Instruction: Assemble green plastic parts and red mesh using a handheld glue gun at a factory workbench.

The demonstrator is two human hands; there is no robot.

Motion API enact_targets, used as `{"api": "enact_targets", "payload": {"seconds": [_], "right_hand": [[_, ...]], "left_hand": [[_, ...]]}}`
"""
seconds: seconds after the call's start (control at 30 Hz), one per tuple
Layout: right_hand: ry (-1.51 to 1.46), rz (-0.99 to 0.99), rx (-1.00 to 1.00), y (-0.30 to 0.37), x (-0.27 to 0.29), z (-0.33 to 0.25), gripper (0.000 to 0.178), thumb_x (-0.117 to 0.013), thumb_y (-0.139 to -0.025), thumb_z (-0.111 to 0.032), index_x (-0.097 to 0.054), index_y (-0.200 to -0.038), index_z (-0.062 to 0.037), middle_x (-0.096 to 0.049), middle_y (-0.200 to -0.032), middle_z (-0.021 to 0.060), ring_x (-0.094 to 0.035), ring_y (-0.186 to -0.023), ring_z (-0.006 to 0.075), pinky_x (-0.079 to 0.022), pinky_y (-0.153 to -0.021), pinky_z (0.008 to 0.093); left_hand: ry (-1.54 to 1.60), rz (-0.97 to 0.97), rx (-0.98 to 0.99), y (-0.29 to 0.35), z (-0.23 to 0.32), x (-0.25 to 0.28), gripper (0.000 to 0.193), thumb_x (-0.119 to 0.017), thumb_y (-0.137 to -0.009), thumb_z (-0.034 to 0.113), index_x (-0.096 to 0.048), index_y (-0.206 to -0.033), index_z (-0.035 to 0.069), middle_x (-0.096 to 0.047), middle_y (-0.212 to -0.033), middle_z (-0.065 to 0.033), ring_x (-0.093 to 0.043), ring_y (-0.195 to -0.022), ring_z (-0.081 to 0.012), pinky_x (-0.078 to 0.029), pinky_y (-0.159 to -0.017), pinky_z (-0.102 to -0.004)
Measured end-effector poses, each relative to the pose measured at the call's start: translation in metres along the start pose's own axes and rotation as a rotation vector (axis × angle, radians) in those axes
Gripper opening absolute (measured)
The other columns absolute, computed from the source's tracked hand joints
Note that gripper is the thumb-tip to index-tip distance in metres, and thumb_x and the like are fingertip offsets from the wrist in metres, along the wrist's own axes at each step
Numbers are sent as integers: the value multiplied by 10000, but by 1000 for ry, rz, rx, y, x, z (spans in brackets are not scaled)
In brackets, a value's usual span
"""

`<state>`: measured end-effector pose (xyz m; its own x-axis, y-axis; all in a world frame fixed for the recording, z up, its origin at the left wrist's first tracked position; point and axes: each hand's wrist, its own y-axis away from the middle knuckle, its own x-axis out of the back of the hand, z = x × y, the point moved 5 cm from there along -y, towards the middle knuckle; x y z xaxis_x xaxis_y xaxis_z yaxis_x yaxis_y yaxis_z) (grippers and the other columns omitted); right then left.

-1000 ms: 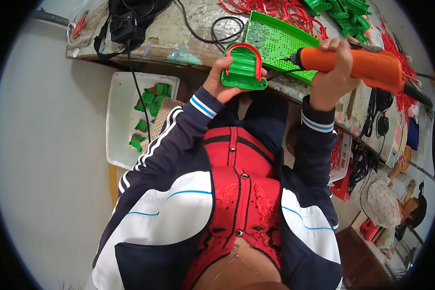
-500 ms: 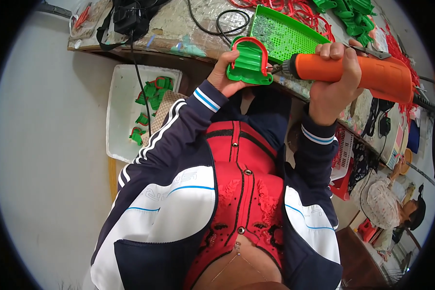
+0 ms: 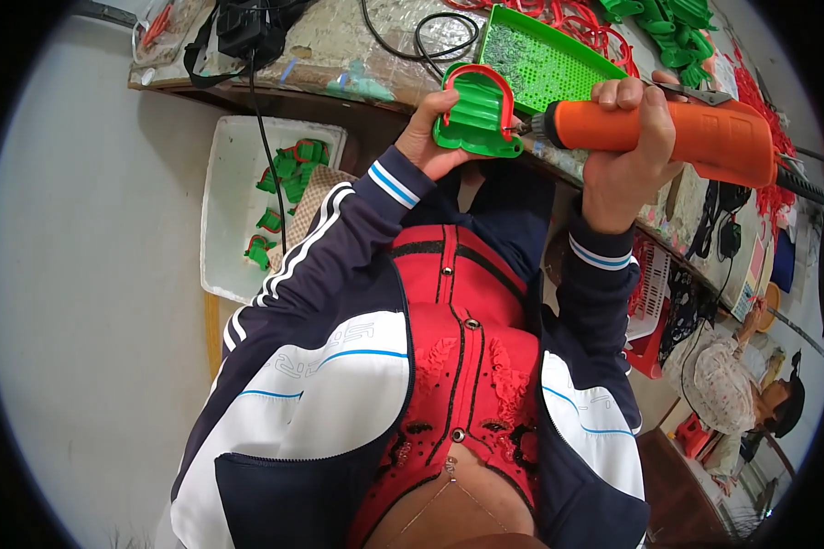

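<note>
My left hand grips a ridged green plastic part by its left side, with a red curved handle arching over it. In my right hand is an orange electric screwdriver, its fingers wrapped round the body. The tool lies level and points left. Its tip meets the part's right side near the red handle's end; whether a screw is there is too small to tell. Scissors stick out by the right hand's fingers. A green perforated tray holding small silvery pieces stands just beyond the part.
A white foam box with several green and red pieces stands low at the left. Red handles and green parts are piled at the back of the worktable. A black cable hangs over its edge. Another person sits at far right.
The part in my left hand has moved slightly up and to the right. My right hand and the screwdriver have shifted slightly left, keeping the tip at the part's side.
</note>
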<state>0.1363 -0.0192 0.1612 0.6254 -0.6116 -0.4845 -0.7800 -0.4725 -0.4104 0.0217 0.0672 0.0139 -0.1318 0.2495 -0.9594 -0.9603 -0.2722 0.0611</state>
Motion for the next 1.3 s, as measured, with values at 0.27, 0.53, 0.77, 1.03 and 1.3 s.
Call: {"api": "enact_targets", "payload": {"seconds": [0.27,0.53,0.77,1.03,1.3], "right_hand": [[123,1,-17,3,-9,-4,247,-567,-819,-89,-479,-1036,-12,-480,-719,73,-460,-684,173,-409,-685,336],[347,-59,148,11,-16,-7,250,-558,-813,-62,-470,-1035,11,-482,-717,82,-476,-670,189,-430,-663,345],[178,-104,-1,5,-16,-2,230,-532,-811,-8,-466,-1030,14,-485,-714,90,-480,-664,195,-435,-654,347],[342,-190,-30,8,-15,0,263,-506,-810,14,-457,-1068,17,-491,-727,88,-472,-664,179,-429,-647,341],[197,-131,48,-18,-7,-22,258,-493,-809,24,-478,-1066,33,-491,-742,83,-472,-666,186,-436,-683,355]], "left_hand": [[7,-19,-7,0,2,0,616,-609,-823,359,-428,-1247,-50,-558,-1153,-271,-563,-1089,-362,-450,-957,-468],[-67,51,-38,7,6,-5,558,-609,-850,340,-452,-1228,-39,-564,-1162,-249,-562,-1095,-353,-446,-959,-471],[27,30,1,4,-1,-6,526,-630,-840,326,-477,-1205,-21,-585,-1140,-212,-579,-1069,-328,-449,-957,-470],[14,66,24,2,-13,2,474,-614,-854,305,-493,-1188,-8,-614,-1087,-159,-606,-1025,-299,-481,-923,-455],[-189,0,43,1,6,-18,538,-519,-898,355,-449,-1225,-68,-587,-1128,-251,-603,-1035,-332,-479,-927,-412]]}}
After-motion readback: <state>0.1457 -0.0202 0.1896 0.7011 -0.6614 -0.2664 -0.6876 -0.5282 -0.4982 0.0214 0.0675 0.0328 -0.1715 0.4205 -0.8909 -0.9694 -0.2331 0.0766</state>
